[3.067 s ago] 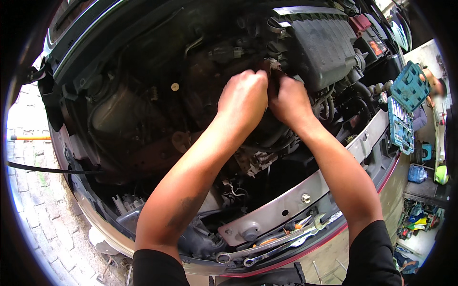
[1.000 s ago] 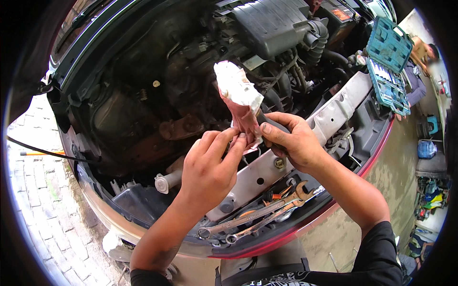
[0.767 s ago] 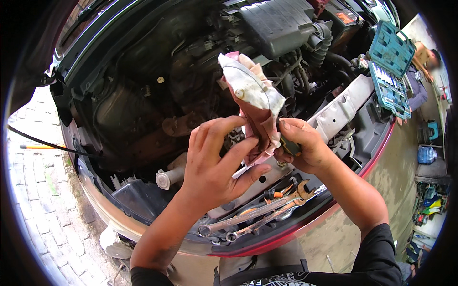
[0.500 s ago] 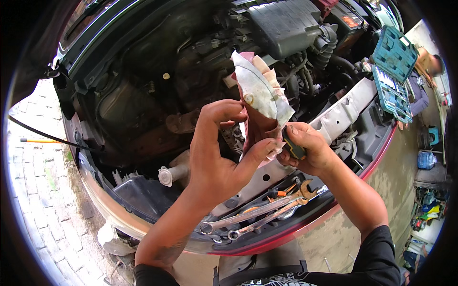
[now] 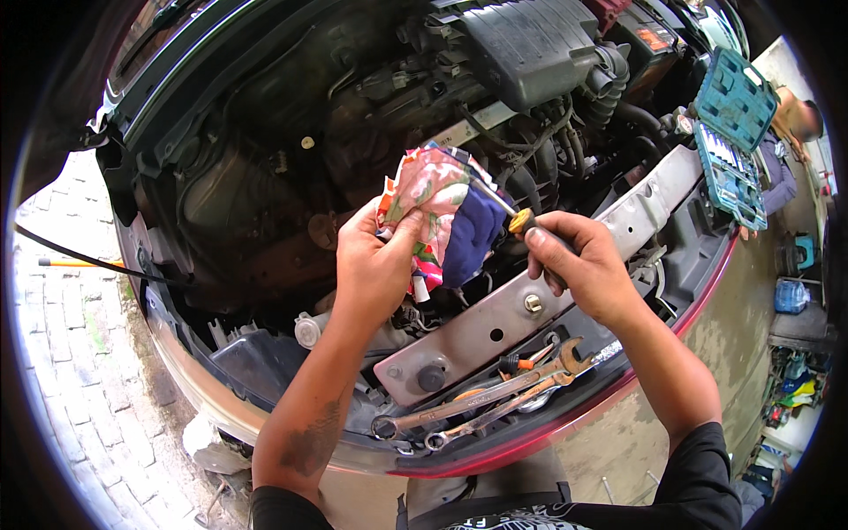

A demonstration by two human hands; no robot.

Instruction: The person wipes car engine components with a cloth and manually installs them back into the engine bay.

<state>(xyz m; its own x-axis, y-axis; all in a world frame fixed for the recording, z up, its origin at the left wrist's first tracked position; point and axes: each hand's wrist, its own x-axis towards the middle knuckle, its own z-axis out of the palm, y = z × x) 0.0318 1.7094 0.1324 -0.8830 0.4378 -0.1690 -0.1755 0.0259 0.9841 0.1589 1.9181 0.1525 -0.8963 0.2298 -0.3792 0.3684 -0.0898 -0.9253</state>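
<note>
Above the open engine bay, my left hand [image 5: 375,265] pinches a patterned cloth rag [image 5: 433,190] between thumb and fingers. Floral pink, orange and dark blue patches show on its bunched folds. My right hand [image 5: 583,265] is closed round the handle of a screwdriver [image 5: 522,221] with a black and yellow grip. Its thin metal shaft points up and left to the rag's right side; the tip is hidden at the cloth. Below my hands runs a pale metal crossbar [image 5: 477,340] at the front of the bay.
Two large wrenches [image 5: 486,397] lie along the bumper ledge below my hands. An open teal socket case [image 5: 729,168] rests at the right front corner. A black air box [image 5: 530,53] sits at the back. Another person [image 5: 791,119] is at the far right.
The rag has been turned and lowered, from its pale side to its floral and blue side. My right hand has moved slightly right, and the screwdriver's shaft now shows.
</note>
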